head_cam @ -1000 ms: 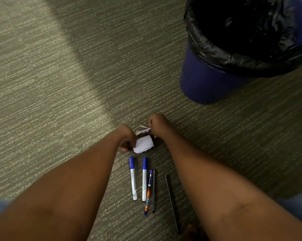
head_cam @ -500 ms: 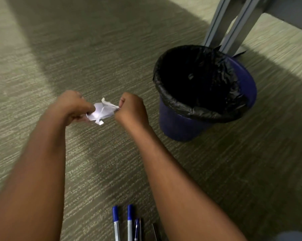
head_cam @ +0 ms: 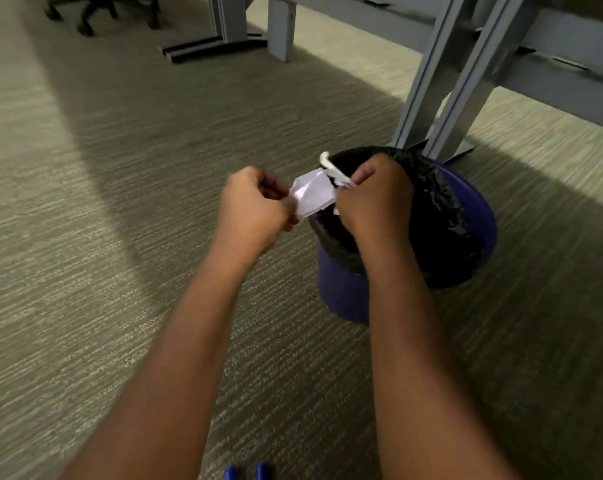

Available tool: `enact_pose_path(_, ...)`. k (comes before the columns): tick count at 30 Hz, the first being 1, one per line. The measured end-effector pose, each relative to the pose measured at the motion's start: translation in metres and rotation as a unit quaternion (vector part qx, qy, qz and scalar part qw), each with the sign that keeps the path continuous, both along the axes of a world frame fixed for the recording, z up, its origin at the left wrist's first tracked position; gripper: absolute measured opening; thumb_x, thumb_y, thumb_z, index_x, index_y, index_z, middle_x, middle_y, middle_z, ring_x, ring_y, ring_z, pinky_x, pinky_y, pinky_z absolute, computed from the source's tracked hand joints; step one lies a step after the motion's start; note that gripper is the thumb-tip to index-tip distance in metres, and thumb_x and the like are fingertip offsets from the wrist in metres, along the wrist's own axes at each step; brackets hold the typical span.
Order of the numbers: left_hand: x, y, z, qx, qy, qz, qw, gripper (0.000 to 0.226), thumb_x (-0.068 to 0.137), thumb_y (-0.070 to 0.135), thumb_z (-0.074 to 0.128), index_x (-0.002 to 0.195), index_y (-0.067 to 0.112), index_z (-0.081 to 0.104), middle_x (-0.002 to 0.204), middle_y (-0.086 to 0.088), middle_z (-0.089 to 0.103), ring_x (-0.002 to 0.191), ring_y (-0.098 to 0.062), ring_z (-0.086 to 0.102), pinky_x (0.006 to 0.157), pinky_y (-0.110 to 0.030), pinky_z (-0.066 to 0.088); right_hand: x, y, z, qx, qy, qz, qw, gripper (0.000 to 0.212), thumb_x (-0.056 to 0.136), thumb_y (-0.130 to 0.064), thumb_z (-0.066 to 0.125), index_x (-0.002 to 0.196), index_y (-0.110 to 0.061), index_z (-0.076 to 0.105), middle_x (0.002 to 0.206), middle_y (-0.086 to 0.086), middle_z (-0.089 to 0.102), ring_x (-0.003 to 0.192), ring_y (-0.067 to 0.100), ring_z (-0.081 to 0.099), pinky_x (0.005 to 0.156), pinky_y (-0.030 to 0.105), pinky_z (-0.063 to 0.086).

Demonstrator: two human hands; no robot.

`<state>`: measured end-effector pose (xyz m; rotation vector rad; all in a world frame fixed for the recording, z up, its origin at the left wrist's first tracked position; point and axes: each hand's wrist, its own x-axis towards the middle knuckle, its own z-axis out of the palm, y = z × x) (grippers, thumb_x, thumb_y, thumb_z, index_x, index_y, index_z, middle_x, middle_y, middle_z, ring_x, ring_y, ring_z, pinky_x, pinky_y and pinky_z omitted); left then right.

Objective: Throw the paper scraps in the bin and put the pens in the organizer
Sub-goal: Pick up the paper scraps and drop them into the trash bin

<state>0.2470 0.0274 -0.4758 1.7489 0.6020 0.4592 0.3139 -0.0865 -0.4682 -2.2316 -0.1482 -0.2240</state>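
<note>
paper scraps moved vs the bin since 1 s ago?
Yes. The paper scraps, held by both hands, went from the carpet by the pens up to the bin rim.

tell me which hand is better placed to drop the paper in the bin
Right. The right hand already sits over the bin opening, pinching the paper. The left hand grips it too, but hangs over the carpet beside the rim.
</note>
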Motion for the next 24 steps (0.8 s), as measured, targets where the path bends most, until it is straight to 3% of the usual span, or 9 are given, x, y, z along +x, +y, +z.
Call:
enact_pose_path(3, 0.006, -0.020, -0.005, 0.030, -0.022, -0.011, 0.999, 0.025, 0.078, -0.004, 0.065, 0.070, 0.017, 0.054, 0.073, -0.016, 0.067, 0.059, -0.028, 0.066, 0.059, -0.039, 0.056, 0.015, -0.025, -0.008, -0.020, 0.030, -0.049, 0.998, 0.022, 0.080, -0.007, 0.065, 0.102, -0.003, 0.065, 0.103, 0.017, 0.072, 0.097, 0.031, 0.069, 0.086, 0.034, 0.055)
enact_pose_path(5, 0.011, -0.031, -0.010, 0.081, -0.018, -0.015, 0.996, 0.023, 0.078, 0.003, 0.068, 0.071, 0.021, 0.055, 0.077, -0.011, 0.069, 0.067, -0.027, 0.069, 0.061, -0.039, 0.058, 0.022, -0.038, -0.015, -0.036, 0.059, -0.056, 0.996, 0.026, 0.083, -0.010, 0.068, 0.107, -0.002, 0.064, 0.106, 0.018, 0.071, 0.098, 0.030, 0.069, 0.087, 0.037, 0.056)
enact_pose_path(10, 0.019, -0.047, -0.020, 0.174, -0.005, -0.072, 0.982, 0.012, 0.079, 0.007, 0.068, 0.088, 0.016, 0.069, 0.078, 0.007, 0.064, 0.068, -0.008, 0.062, 0.056, -0.010, 0.044, 0.024, -0.052, -0.025, -0.054, 0.091, -0.063, 0.992, 0.043, 0.083, -0.016, 0.073, 0.121, -0.001, 0.061, 0.122, 0.018, 0.065, 0.110, 0.029, 0.064, 0.086, 0.031, 0.051)
enact_pose_path(13, 0.021, -0.046, -0.024, 0.178, -0.001, -0.076, 0.981, 0.015, 0.081, 0.006, 0.065, 0.089, 0.017, 0.073, 0.083, 0.010, 0.066, 0.071, -0.002, 0.060, 0.057, -0.004, 0.041, 0.023, -0.056, -0.030, -0.033, 0.114, -0.069, 0.991, 0.055, 0.081, -0.016, 0.075, 0.130, -0.004, 0.053, 0.131, 0.017, 0.057, 0.114, 0.030, 0.061, 0.086, 0.032, 0.052)
enact_pose_path(15, 0.021, -0.042, -0.024, 0.160, 0.003, -0.066, 0.985, 0.016, 0.082, 0.007, 0.064, 0.087, 0.019, 0.073, 0.081, 0.012, 0.065, 0.069, 0.001, 0.059, 0.053, -0.003, 0.041, 0.022, -0.058, -0.031, -0.029, 0.108, -0.061, 0.992, 0.052, 0.083, -0.018, 0.074, 0.128, -0.005, 0.053, 0.130, 0.016, 0.055, 0.108, 0.028, 0.063, 0.073, 0.026, 0.051)
enact_pose_path(19, 0.014, -0.031, -0.025, 0.136, 0.038, -0.028, 0.990, 0.011, 0.083, 0.009, 0.065, 0.081, 0.017, 0.071, 0.080, -0.001, 0.070, 0.069, -0.015, 0.065, 0.062, -0.024, 0.052, 0.018, -0.054, -0.025, -0.023, 0.045, -0.030, 0.998, 0.025, 0.087, -0.026, 0.070, 0.103, -0.008, 0.064, 0.114, 0.008, 0.063, 0.077, 0.017, 0.056, 0.059, 0.016, 0.035)
enact_pose_path(21, 0.008, -0.021, -0.030, 0.134, 0.129, -0.041, 0.982, 0.004, 0.083, 0.013, 0.067, 0.082, 0.013, 0.070, 0.084, -0.011, 0.072, 0.068, -0.021, 0.064, 0.066, -0.029, 0.053, 0.013, -0.045, -0.016, -0.007, 0.004, -0.015, 1.000, 0.016, 0.088, -0.026, 0.068, 0.088, -0.010, 0.064, 0.093, 0.006, 0.067, 0.072, 0.013, 0.056, 0.059, 0.016, 0.036)
enact_pose_path(24, -0.001, -0.008, -0.047, 0.152, 0.281, -0.088, 0.944, 0.022, 0.080, 0.016, 0.069, 0.097, 0.002, 0.069, 0.100, -0.016, 0.071, 0.091, -0.030, 0.068, 0.086, -0.039, 0.057, -0.003, -0.021, -0.008, 0.056, -0.086, 0.017, 0.995, 0.018, 0.086, -0.025, 0.069, 0.077, -0.010, 0.064, 0.070, -0.004, 0.060, 0.058, 0.003, 0.051, 0.051, 0.009, 0.035)
